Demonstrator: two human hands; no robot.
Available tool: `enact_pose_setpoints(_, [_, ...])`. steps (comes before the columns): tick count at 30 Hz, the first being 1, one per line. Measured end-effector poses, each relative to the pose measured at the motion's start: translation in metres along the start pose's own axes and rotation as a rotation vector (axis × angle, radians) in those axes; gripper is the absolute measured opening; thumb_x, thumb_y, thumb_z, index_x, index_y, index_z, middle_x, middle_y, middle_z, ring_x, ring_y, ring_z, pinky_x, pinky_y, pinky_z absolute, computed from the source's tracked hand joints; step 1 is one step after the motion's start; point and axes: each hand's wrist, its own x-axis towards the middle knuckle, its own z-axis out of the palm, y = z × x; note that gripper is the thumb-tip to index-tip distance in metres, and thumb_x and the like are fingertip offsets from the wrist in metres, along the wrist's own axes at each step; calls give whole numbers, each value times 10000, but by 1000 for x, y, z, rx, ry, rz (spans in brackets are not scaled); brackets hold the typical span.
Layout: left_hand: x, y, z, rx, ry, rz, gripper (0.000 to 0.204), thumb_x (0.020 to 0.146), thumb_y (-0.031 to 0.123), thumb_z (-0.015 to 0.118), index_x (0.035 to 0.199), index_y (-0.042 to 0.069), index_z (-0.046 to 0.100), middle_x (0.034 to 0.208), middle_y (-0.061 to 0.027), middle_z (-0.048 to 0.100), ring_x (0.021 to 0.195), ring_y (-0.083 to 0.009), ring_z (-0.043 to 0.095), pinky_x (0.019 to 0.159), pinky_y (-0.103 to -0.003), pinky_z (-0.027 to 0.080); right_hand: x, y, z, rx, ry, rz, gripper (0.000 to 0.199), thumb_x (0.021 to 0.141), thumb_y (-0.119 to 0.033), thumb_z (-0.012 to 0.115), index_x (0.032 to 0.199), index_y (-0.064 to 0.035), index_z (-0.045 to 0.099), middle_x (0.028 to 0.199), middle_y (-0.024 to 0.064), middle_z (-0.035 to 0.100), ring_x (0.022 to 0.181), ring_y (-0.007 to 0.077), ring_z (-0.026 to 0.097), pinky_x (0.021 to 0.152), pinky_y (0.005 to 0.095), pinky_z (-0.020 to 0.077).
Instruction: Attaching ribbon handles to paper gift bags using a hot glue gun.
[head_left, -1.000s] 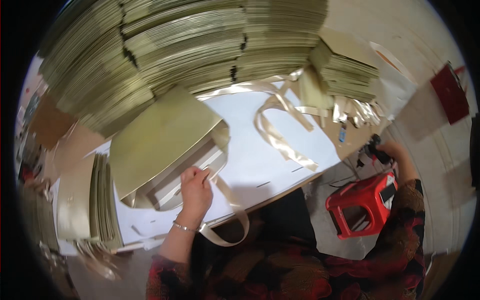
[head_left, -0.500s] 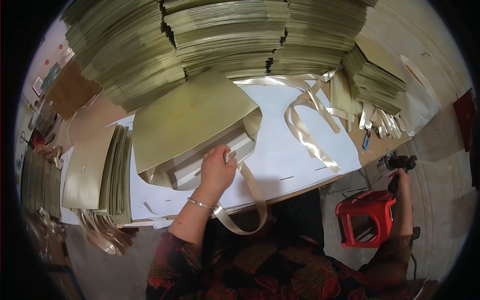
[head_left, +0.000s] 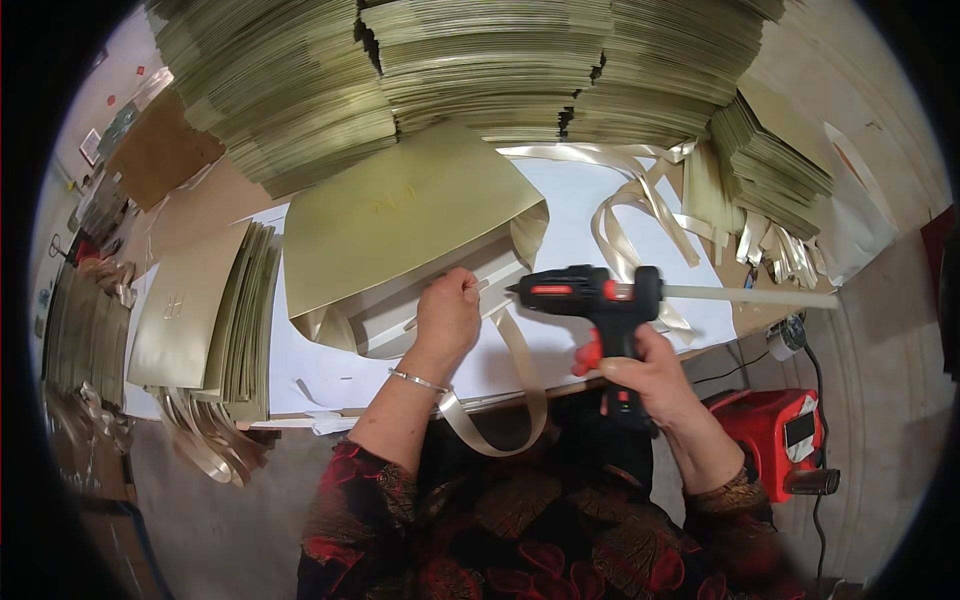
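Observation:
A gold paper bag (head_left: 400,215) lies on white sheeting with its mouth toward me, showing a pale inside. My left hand (head_left: 448,315) is at that mouth, fingers pinched on what looks like the end of a cream satin ribbon (head_left: 528,375); the fingers partly hide it. The ribbon comes out of the bag's edge and loops down past the bracelet on my left wrist. Held in my right hand (head_left: 650,378) is a black and red hot glue gun (head_left: 590,292), a long pale glue stick out of its back. Its nozzle points left, close to the bag's mouth.
Tall stacks of flat gold bags (head_left: 490,70) wall off the back. More folded bags with ribbons lie at left (head_left: 190,320) and far right (head_left: 770,165). Loose ribbons (head_left: 620,225) curl on the sheeting (head_left: 570,365). A red plastic stool (head_left: 755,440) stands beside the table, a cable near it.
My right hand has brought the glue gun up from beside the red stool to the bag's mouth. The left hand stays at the mouth, pinching the ribbon. The whole view has shifted slightly.

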Motion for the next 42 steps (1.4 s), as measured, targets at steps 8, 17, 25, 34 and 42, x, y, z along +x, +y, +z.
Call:
enact_pose_setpoints(8, [-1,-2,3,52,17,56,79,837,67,576,884,47,637,869,-188,643,871,-384,602,799,-457,477,37,26,10,-367,-37,-44,338,808,-74,660,1103,36,536,920,88,668,842,156,652,759,293,514])
enact_pose_setpoints(17, [-23,0,6,135,46,257,185,812,-28,535,855,45,699,938,-127,619,977,-339,548,842,-412,474,21,16,-1,-297,-12,29,336,812,-19,644,1119,45,522,944,109,650,837,195,662,756,316,533])
enact_pose_setpoints(25, [-37,4,-20,77,119,317,222,765,-43,557,947,24,667,969,-127,631,990,-338,559,849,-418,467,37,19,5,-291,-37,14,347,806,-76,663,1105,39,531,890,93,645,792,158,652,706,292,518])
enact_pose_setpoints(34, [-113,-25,-79,547,209,534,264,681,-4,610,934,50,659,949,-100,629,933,-292,591,879,-436,439,18,12,1,-298,-90,46,346,809,-82,667,1107,35,536,861,82,641,749,141,628,672,289,506])
enact_pose_setpoints(42, [-119,-39,-67,524,281,578,228,726,32,656,947,77,687,990,-112,643,978,-299,617,886,-446,450,31,27,51,-278,-238,34,296,803,-71,658,1059,17,538,821,68,631,717,136,617,636,288,493])
